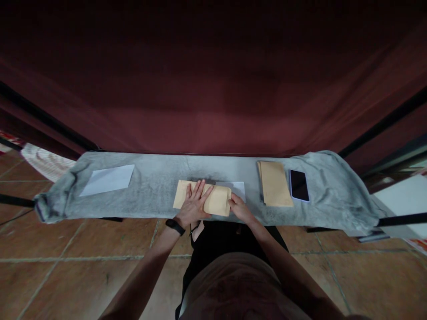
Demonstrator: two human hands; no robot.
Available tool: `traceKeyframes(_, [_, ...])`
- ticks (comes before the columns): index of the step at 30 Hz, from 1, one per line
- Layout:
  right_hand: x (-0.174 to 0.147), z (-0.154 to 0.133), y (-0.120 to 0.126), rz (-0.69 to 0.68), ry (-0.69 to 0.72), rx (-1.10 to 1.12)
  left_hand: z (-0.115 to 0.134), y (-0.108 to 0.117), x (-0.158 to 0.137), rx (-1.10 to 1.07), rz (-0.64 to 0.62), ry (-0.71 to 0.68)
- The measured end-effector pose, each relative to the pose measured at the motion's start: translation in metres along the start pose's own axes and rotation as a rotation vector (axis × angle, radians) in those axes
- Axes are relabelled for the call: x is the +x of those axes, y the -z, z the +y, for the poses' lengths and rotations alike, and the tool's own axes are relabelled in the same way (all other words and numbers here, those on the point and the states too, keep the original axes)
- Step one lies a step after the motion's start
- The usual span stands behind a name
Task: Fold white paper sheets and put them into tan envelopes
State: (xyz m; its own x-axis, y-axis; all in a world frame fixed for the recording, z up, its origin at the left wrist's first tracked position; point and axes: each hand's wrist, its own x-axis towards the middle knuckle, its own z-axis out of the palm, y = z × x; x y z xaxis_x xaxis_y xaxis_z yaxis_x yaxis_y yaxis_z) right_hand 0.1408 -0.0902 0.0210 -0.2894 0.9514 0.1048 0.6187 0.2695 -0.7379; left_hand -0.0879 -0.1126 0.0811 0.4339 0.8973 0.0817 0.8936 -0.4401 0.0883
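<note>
A tan paper envelope [218, 201] lies in front of me near the table's front edge, its long side running left to right. My left hand [194, 202], with a black band on the wrist, rests flat on it with the fingers spread. At the envelope's right end, my right hand [238, 206] pinches the edge between thumb and fingers. A white sheet of paper [238, 186] shows partly from under the envelope and behind my right hand. Just behind the envelope, a small dark object [211, 182] is mostly hidden.
The narrow table is covered with a grey cloth [156, 195]. More white paper [108, 180] lies at the left. To the right are a stack of tan envelopes [276, 184] and a phone [299, 185] with a dark screen. A dark red curtain [207, 111] hangs behind the table.
</note>
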Motion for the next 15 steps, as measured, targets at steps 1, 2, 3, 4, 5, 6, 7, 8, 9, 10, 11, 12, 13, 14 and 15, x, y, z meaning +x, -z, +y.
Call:
traceKeyframes(1, [-0.001,0.002,0.003,-0.018,-0.021,0.016,-0.001,0.0,0.002,-0.007,-0.012,-0.01])
traceKeyframes(2, [-0.001,0.003,0.006,-0.037,-0.044,0.043,-0.001,-0.001,0.004,-0.021,-0.024,-0.02])
traceKeyframes(3, [-0.002,0.005,0.009,-0.053,-0.066,0.069,0.0,-0.002,0.005,-0.04,-0.033,-0.028])
traceKeyframes(4, [-0.003,0.006,0.011,-0.062,-0.082,0.097,0.001,-0.004,0.006,-0.059,-0.041,-0.032])
traceKeyframes(5, [-0.004,0.007,0.014,-0.07,-0.096,0.127,0.003,-0.007,0.007,-0.077,-0.048,-0.033])
traceKeyframes(6, [-0.005,0.008,0.017,-0.078,-0.109,0.152,0.005,-0.009,0.007,-0.09,-0.056,-0.032])
traceKeyframes(7, [-0.005,0.009,0.019,-0.084,-0.123,0.167,0.006,-0.011,0.008,-0.1,-0.066,-0.032])
traceKeyframes(8, [-0.006,0.01,0.021,-0.087,-0.135,0.171,0.007,-0.013,0.008,-0.107,-0.075,-0.033])
traceKeyframes(9, [-0.007,0.012,0.023,-0.087,-0.144,0.166,0.008,-0.014,0.009,-0.114,-0.083,-0.037])
traceKeyframes(10, [-0.007,0.013,0.024,-0.086,-0.146,0.158,0.008,-0.014,0.009,-0.121,-0.089,-0.045])
traceKeyframes(11, [-0.008,0.014,0.024,-0.084,-0.142,0.151,0.008,-0.013,0.01,-0.128,-0.089,-0.053])
traceKeyframes(12, [-0.008,0.015,0.025,-0.08,-0.135,0.143,0.008,-0.013,0.011,-0.134,-0.084,-0.058])
traceKeyframes(13, [-0.009,0.016,0.024,-0.069,-0.131,0.126,0.008,-0.012,0.012,-0.136,-0.072,-0.06])
traceKeyframes(14, [-0.009,0.016,0.024,-0.052,-0.135,0.101,0.008,-0.011,0.013,-0.133,-0.053,-0.062])
traceKeyframes(15, [-0.01,0.016,0.023,-0.03,-0.147,0.067,0.009,-0.011,0.013,-0.123,-0.031,-0.065])
